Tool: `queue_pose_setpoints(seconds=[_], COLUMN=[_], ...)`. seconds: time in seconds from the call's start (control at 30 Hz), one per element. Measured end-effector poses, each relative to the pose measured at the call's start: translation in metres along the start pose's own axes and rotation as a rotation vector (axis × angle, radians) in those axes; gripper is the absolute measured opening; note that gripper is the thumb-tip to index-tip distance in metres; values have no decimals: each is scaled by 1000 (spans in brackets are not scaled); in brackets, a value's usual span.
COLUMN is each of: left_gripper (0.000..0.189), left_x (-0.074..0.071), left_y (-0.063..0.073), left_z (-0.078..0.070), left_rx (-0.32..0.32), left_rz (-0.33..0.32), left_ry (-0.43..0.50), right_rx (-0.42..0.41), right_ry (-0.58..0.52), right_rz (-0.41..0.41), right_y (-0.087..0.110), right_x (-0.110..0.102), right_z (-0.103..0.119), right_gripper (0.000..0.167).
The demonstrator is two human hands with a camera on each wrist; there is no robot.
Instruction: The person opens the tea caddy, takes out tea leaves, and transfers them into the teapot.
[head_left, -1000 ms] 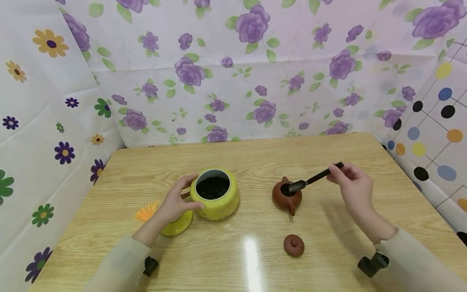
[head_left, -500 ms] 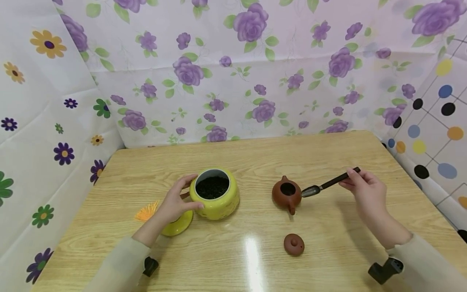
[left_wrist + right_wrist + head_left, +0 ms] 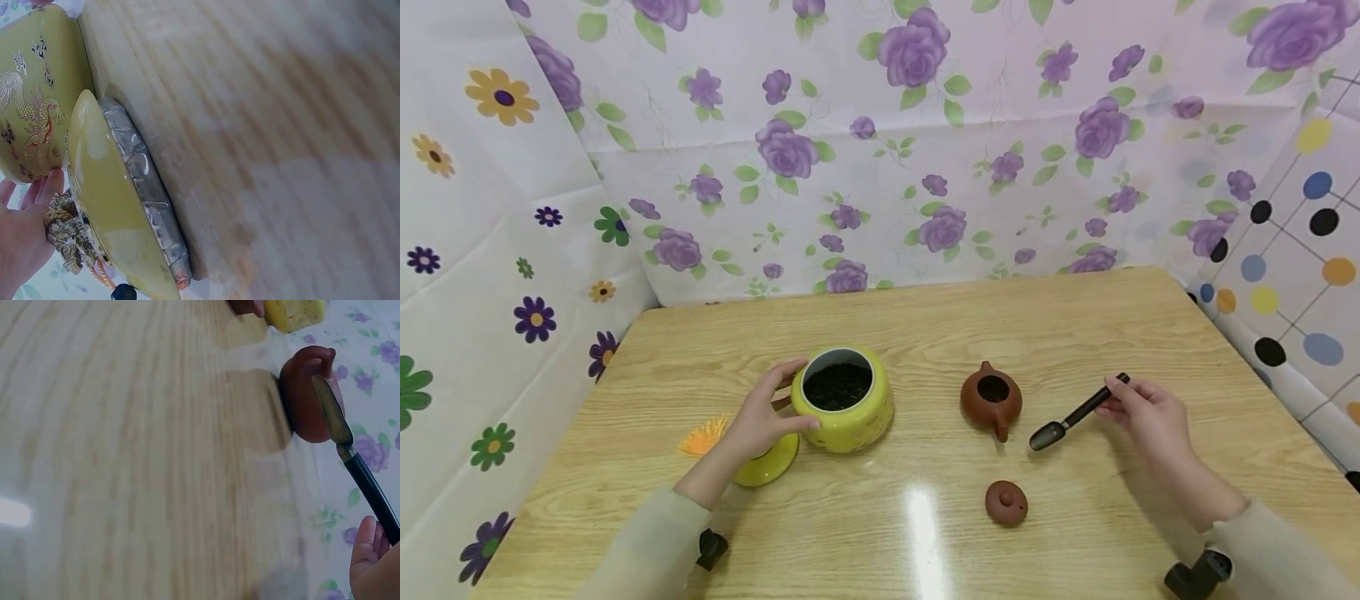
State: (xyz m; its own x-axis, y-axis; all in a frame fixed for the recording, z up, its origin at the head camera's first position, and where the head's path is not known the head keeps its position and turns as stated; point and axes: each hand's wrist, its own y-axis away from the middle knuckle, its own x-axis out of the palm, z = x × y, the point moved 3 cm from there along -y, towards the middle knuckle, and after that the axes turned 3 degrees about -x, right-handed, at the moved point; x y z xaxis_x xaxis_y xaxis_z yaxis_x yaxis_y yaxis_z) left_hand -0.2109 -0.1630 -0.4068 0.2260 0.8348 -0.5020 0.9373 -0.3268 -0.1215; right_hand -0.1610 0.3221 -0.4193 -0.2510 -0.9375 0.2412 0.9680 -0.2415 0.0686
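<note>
My left hand [image 3: 760, 421] holds the side of a yellow tea jar [image 3: 853, 432], thumb at the front and fingers behind. Dark tea leaves [image 3: 837, 387] lie inside the jar. With my right hand [image 3: 1156, 427] I pinch the black handle of a tea scoop [image 3: 1084, 408]. The scoop's bowl points down and left, to the right of a brown clay teapot [image 3: 976, 410] that stands uncovered. In the right wrist view the scoop's bowl [image 3: 333, 415] overlaps the teapot. Beneath my left wrist lies the yellow jar lid [image 3: 119, 200], with a silvery rim and ornate knob.
The small brown teapot lid [image 3: 1006, 503] rests on the wooden table [image 3: 865, 533] in front of the teapot. An orange tassel [image 3: 706, 435] spreads out left of the jar lid. Flowered cloth [image 3: 850, 167] hangs behind the table; other patterned cloths flank it.
The scoop has come out of the teapot's opening and moved right, then down toward the front, in my right hand. My left hand and the jar have stayed put.
</note>
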Motion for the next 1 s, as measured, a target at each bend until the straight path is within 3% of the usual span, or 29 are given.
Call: queue_pose_setpoints(seconds=[0.63,0.87,1.0], left_gripper=[82,83,83], left_x=[0,0,-1], left_y=[1,0,0], left_z=[0,1,1], left_rx=[-21,-21,-17], left_rz=[3,7,9], left_ry=[-10,2,4], right_rx=[108,135,131], right_ry=[140,226,356], right_rz=[-23,-24,-8], right_y=[-6,-12,-15], right_x=[-2,-2,-2], right_z=[-17,-18,-19], right_gripper=[8,39,54])
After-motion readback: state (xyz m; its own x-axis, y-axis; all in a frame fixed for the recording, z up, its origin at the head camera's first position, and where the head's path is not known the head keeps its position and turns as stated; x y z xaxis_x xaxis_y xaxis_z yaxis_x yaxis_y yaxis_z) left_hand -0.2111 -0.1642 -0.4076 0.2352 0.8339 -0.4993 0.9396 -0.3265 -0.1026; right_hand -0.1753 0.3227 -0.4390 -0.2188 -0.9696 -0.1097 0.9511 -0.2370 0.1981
